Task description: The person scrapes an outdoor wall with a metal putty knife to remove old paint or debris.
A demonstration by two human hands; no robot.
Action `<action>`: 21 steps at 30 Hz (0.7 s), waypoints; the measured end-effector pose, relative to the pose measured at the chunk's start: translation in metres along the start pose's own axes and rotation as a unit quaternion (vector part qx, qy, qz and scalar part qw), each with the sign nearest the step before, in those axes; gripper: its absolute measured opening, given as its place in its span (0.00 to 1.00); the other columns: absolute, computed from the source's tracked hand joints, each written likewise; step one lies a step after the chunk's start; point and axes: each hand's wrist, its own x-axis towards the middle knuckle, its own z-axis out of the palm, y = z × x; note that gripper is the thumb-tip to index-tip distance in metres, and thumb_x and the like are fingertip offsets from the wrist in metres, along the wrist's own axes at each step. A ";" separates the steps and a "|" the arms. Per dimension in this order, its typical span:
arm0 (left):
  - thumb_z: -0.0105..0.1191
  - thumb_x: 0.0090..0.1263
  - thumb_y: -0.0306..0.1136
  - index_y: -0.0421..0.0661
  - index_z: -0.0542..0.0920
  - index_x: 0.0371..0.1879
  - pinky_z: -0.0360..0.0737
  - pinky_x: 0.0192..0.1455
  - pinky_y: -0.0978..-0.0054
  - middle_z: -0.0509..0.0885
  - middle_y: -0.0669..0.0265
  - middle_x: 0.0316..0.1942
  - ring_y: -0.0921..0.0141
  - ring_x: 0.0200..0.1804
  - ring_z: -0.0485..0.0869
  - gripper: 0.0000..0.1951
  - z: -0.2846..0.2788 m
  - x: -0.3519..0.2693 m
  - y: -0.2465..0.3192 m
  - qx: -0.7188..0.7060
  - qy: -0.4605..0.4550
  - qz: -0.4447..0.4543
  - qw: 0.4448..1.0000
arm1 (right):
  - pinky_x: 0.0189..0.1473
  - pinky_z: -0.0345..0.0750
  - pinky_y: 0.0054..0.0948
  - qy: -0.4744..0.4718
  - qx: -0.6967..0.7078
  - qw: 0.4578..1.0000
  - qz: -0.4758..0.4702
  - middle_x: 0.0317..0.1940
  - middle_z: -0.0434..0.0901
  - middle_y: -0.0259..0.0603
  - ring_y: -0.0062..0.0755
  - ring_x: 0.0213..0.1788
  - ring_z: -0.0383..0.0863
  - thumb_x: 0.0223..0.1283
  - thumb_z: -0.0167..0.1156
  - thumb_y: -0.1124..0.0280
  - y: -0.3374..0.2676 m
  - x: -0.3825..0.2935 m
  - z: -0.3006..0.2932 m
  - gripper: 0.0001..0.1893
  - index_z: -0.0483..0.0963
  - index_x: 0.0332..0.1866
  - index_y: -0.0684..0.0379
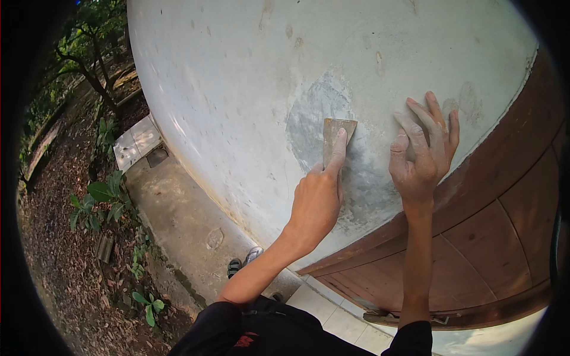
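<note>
My left hand (317,196) grips a putty knife (334,133) with a worn, dusty metal blade, one finger laid along it. The blade lies against a grey patch of filler (307,124) on the whitish plastered wall (231,89). More grey, smeared filler shows below and to the right of the blade. To the right, my right hand (421,155) holds nothing; its fingers are spread, whitened with dust, and at or close to the wall. Whether its fingertips touch the surface I cannot tell. The handle of the putty knife is hidden in my left hand.
A brown wooden door (481,249) and its frame (503,142) border the wall at right. Below lie pale floor tiles (314,300) and a concrete walkway (178,200), where a sandalled foot (234,267) shows. Plants (100,191), leaf litter and a tree stand at left.
</note>
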 end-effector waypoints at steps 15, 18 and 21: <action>0.47 0.72 0.17 0.46 0.59 0.78 0.76 0.37 0.54 0.80 0.42 0.24 0.47 0.27 0.81 0.33 -0.003 0.000 0.007 -0.017 -0.005 -0.031 0.999 | 0.78 0.55 0.53 -0.003 -0.007 1.000 -0.003 0.51 0.85 0.35 0.41 0.68 0.77 0.48 0.60 0.77 0.001 0.003 -0.001 0.12 0.83 0.38 0.56; 0.47 0.72 0.17 0.47 0.59 0.78 0.76 0.37 0.54 0.79 0.42 0.24 0.47 0.27 0.81 0.34 0.002 -0.009 0.002 -0.013 -0.002 -0.033 0.999 | 0.78 0.56 0.53 -0.001 -0.007 1.000 -0.003 0.51 0.85 0.35 0.41 0.68 0.77 0.48 0.60 0.77 0.001 0.004 0.000 0.11 0.83 0.38 0.56; 0.47 0.71 0.17 0.47 0.59 0.78 0.76 0.37 0.53 0.80 0.43 0.24 0.47 0.28 0.81 0.34 0.003 -0.007 0.005 -0.016 -0.012 -0.039 0.999 | 0.78 0.56 0.53 -0.004 0.000 1.000 0.000 0.51 0.85 0.35 0.42 0.67 0.77 0.48 0.60 0.76 0.000 0.000 0.001 0.10 0.83 0.37 0.56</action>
